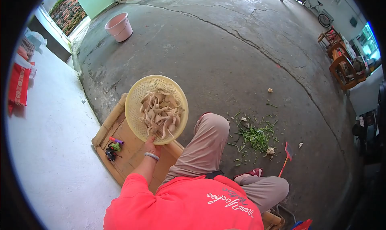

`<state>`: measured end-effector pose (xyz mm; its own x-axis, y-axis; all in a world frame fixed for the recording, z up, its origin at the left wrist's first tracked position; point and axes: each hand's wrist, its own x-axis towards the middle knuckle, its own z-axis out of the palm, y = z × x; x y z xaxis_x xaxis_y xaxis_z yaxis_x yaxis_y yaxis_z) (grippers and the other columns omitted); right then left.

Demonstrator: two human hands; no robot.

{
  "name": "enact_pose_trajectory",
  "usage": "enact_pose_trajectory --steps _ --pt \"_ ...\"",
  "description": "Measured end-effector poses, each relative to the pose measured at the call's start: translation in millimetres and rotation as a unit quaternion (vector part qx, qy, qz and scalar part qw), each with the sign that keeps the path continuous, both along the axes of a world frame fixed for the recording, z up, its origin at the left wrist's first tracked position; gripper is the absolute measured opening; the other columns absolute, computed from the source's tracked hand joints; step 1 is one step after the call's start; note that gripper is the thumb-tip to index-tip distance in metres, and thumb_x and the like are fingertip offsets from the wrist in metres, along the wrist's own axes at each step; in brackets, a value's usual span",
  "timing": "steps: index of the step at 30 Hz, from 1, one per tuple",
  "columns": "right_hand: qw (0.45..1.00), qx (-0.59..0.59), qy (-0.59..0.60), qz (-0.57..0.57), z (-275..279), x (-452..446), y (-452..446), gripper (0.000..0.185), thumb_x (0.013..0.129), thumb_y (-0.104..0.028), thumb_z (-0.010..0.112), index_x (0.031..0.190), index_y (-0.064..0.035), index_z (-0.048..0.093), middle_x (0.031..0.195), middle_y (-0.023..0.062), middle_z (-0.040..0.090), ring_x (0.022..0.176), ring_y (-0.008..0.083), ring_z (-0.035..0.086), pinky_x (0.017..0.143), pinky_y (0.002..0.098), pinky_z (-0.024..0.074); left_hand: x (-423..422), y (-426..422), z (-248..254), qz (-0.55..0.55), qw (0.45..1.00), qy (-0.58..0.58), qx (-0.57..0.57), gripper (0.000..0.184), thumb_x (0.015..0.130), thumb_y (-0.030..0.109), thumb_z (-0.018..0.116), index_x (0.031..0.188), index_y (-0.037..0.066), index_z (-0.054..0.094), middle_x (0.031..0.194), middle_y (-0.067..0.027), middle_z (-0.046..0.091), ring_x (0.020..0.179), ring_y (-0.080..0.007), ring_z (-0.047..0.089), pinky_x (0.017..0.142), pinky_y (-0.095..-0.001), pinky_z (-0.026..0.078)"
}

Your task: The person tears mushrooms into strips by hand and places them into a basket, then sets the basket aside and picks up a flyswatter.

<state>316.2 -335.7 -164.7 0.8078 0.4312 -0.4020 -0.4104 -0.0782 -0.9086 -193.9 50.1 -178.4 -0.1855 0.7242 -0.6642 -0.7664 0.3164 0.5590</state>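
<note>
My left hand (152,146) grips the near rim of a round, pale yellow mesh basket (179,85), its fingers mostly hidden beneath. Inside lies a heap of light brown mushrooms (160,111) with long stems, apparently oyster mushrooms. The basket is held over a bamboo bench (130,149), and its far side reaches past the bench's edge above the floor. A bracelet circles my left wrist. My right hand does not show in the picture.
Small toy-like things (113,149) lie on the bench by the white wall (52,141). Green plant trimmings (257,137) litter the concrete floor, with a red fly swatter (288,151) beside them. A pink bucket (119,27) stands farther off; wooden chairs (341,69) are at right.
</note>
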Motion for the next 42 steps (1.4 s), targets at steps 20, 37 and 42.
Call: enact_pose_trajectory --steps 20,37,42 --pt "1.000 0.006 0.009 0.003 -7.4 -10.4 -49.0 0.035 0.092 -0.025 0.054 0.122 -0.0078 0.052 0.113 0.0141 0.058 0.102 0.0245 0.057 0.084 0.0347 0.0487 3.5 5.2 0.2 -0.012 1.000 0.019 0.000 0.028 0.080 0.008 0.052 0.107 0.001 0.052 0.098 -0.0109 0.061 0.090 -0.0278 0.062 0.078 -0.0439 0.053" --pt "0.999 -0.017 0.010 -0.045 8.7 -35.3 -129.5 0.035 0.092 -0.025 0.054 0.122 -0.0080 0.052 0.110 0.0130 0.059 0.098 0.0239 0.058 0.082 0.0340 0.0493 4.4 3.0 5.8 -0.015 1.000 0.014 0.013 0.031 0.079 0.008 0.049 0.109 0.002 0.050 0.104 -0.0123 0.060 0.095 -0.0288 0.061 0.084 -0.0442 0.052" --pt "0.998 -0.015 0.012 -0.056 8.4 -39.8 -141.2 0.035 0.092 -0.025 0.054 0.122 -0.0080 0.052 0.110 0.0127 0.060 0.097 0.0238 0.058 0.081 0.0338 0.0495 2.2 3.7 -1.4 -0.011 0.999 0.036 -0.004 0.037 0.081 0.009 0.047 0.116 0.000 0.048 0.113 -0.0151 0.059 0.104 -0.0300 0.058 0.092 -0.0449 0.049"
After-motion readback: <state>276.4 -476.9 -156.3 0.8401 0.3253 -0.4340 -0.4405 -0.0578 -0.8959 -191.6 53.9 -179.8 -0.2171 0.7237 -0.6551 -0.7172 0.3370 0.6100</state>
